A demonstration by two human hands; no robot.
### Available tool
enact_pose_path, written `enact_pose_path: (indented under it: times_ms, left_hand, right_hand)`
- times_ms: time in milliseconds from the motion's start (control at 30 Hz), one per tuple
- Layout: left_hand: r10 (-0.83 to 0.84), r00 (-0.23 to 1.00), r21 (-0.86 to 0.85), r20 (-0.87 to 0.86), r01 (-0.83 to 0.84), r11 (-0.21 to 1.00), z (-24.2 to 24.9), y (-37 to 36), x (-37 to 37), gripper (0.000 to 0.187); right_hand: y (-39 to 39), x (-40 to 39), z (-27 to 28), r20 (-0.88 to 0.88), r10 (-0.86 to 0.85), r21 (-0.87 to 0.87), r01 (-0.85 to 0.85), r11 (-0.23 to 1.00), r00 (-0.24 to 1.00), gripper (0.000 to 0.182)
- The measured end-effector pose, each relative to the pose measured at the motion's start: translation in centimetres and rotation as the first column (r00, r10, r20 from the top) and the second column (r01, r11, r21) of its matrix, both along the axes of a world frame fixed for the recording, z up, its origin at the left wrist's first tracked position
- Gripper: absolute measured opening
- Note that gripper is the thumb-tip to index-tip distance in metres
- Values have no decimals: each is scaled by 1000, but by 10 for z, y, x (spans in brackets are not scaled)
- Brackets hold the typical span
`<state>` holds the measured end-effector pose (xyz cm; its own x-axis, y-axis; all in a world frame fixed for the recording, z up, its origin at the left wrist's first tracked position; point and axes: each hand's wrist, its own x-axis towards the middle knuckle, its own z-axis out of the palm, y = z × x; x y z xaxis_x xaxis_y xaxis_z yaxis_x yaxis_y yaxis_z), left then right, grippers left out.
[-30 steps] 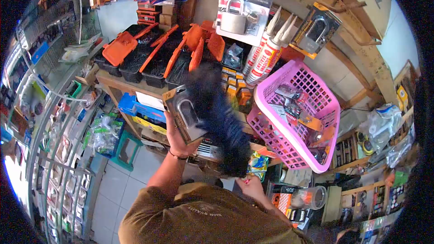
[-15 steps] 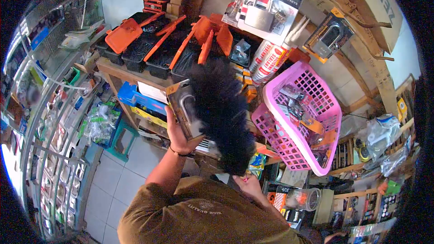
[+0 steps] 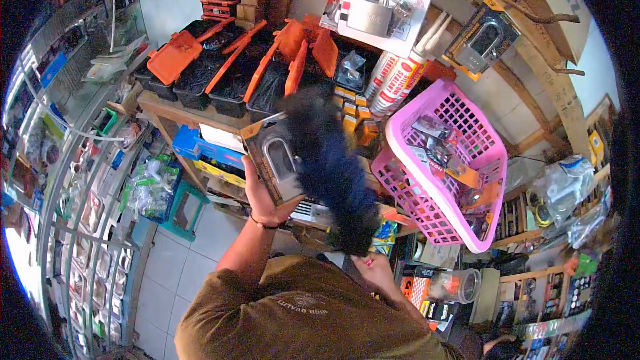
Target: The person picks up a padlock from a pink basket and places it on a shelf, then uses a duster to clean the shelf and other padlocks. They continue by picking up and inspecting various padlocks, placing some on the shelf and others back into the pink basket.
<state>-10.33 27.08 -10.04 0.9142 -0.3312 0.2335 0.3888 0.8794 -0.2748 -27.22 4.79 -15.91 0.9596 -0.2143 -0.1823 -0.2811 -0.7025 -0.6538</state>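
My left hand is wrapped around the lower left edge of a packaged padlock, holding it upright with its face toward me. In my right hand, near my body, is the pink-tipped handle of a feather duster. Its dark, fluffy head is blurred by motion and overlaps the right edge of the padlock pack. Just right of the duster stands a pink plastic basket with several packaged items inside.
Black bins with orange lids line the shelf ahead. A large padlock pack and another padlock pack hang above. Sealant tubes stand behind the basket. Glass display shelving runs along the left, beside the tiled floor.
The duster head has shifted and bent off the padlock pack, so more of the pack's front shows. The pack stays in my left hand, and the view has moved slightly.
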Motion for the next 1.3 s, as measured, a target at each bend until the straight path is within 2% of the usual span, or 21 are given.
enact_pose_path:
  times_ms: [33,100,133,233,267,300,367,433,500,567,600,700,733,767,833,900,1000,1067,1100,1233,1300]
  left_hand:
    - [-3,1000,1,-2,3,1000,5,1,0,68]
    - [-1,922,354,386,-147,924,8,2,2,73]
    - [-44,909,305,414,-93,948,-10,-3,14,75]
    - [13,996,62,92,-19,998,-8,-1,4,76]
    - [166,985,309,-40,-146,940,6,-9,7,80]
    - [-83,963,364,254,-16,931,0,-5,4,83]
    - [-60,897,282,437,-74,956,0,-4,11,75]
    - [60,998,196,10,-61,979,1,-4,6,73]
    - [17,989,152,146,-39,988,2,-3,5,67]
    - [-46,953,724,299,-195,662,29,-2,4,66]
    - [-83,912,352,401,-69,933,23,-4,6,68]
    - [-88,953,110,290,58,992,12,-1,13,74]
    - [29,998,219,-54,-16,976,19,-12,5,80]
    - [-78,941,353,330,-47,935,11,-10,6,82]
    - [-116,906,314,407,-20,949,4,-5,13,84]
    - [-106,947,380,304,-19,925,-6,-6,7,74]
    - [-98,984,39,150,93,995,-25,-4,-3,65]
    - [41,998,656,54,-66,752,-39,-5,-15,62]
    - [-91,987,684,129,-22,729,-145,-13,12,53]
    - [-101,961,848,257,-174,500,-159,-11,-24,48]
    - [-121,936,908,330,-280,312,-163,-5,-40,45]
  right_hand:
    - [-4,-2,-6,115,138,-84,-129,988,984,32]
    - [-1,3,13,119,91,-62,-84,995,989,32]
    - [0,7,22,121,47,-40,-42,998,992,33]
    - [1,10,26,-51,15,-95,-19,995,999,28]
    - [0,8,22,-53,12,-96,-17,995,998,28]
    - [-2,5,15,108,133,-144,-117,983,985,31]
    - [-2,5,12,259,256,-210,-204,956,931,35]
    - [5,5,15,-2,-123,34,123,992,992,34]
    - [0,-3,0,93,31,-50,-27,998,995,34]
    - [0,-3,-4,177,186,-140,-162,977,967,34]
    - [1,-3,0,128,95,-50,-89,995,987,33]
    - [4,-8,-1,76,51,-9,-51,999,996,31]
    - [3,-9,-1,87,111,-62,-106,992,990,30]
    - [3,-8,-2,97,174,-116,-162,980,980,29]
    - [3,-8,-3,121,244,-205,-216,955,962,29]
    - [7,0,3,76,81,-66,-76,995,994,25]
    - [21,15,20,160,-74,124,55,991,984,22]
    - [29,28,18,264,7,123,-41,992,965,21]
    - [35,36,17,363,83,112,-132,985,928,29]
    - [70,60,6,454,82,369,-270,889,887,62]
    - [88,62,50,452,110,191,-217,957,885,53]
